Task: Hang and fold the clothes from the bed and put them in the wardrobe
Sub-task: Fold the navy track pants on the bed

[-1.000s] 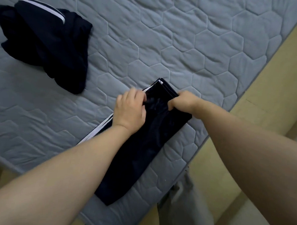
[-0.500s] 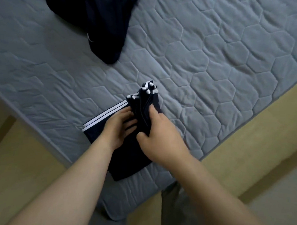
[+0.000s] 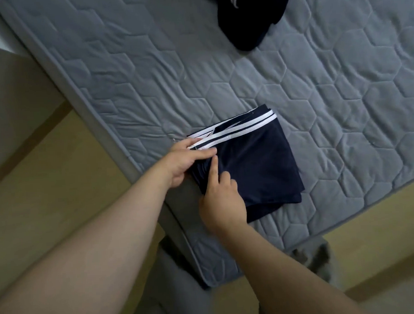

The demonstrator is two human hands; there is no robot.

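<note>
Bed (image 3: 150,76), folded garment (image 3: 256,164), cropped heap (image 3: 247,19), perhaps clothes

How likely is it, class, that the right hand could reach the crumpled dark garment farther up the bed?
Probably yes, with a stretch: only bare mattress lies between the right hand and the crumpled dark garment, though it rests on the folded garment.

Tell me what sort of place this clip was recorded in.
Most likely a bedroom. A grey quilted mattress with hexagon stitching fills most of the view. A folded navy garment with white stripes lies near its corner, and a second dark garment sits crumpled farther up the bed.
</note>
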